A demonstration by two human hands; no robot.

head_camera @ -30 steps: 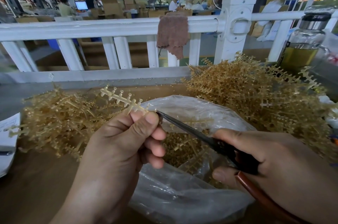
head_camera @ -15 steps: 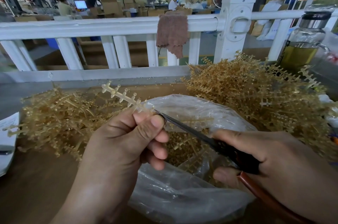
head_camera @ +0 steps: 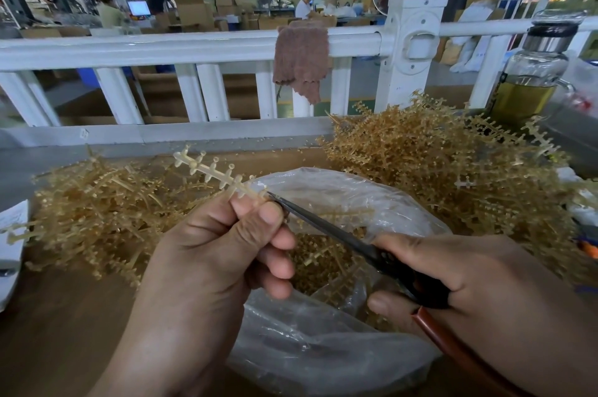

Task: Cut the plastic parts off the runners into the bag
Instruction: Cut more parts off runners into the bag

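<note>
Left hand (head_camera: 207, 267) is pinched shut on one runner (head_camera: 220, 175), thumb and fingertips clamped on its near end, with the rest of the strip poking up and away toward the far-left of the table (head_camera: 58, 315). You can see the little plastic parts (head_camera: 194, 164) sticking out on short stubs along both sides of it. Right hand (head_camera: 479, 293) is wrapped around the scissors (head_camera: 336, 234) (dark blades, reddish-brown handle running off toward the near edge), and the blade tips sit right against the runner, just beside the left thumb. Can't tell if the blades are actually biting on a stub or just touching it.

All of this happens directly over the clear plastic bag (head_camera: 323, 361), which sits at the middle of the near edge with its mouth open. There's a heap of loose amber bits (head_camera: 310, 264) down inside it.

Left side of the table has a flatter pile of runners (head_camera: 97, 212), right side has a much taller tangled mound (head_camera: 437, 170) reaching back to the far edge. Behind that is a white railing (head_camera: 161, 50) with a brown rag (head_camera: 301, 63) draped over it, and a glass bottle (head_camera: 530, 72) with yellowish liquid stands at the far-right corner.
</note>
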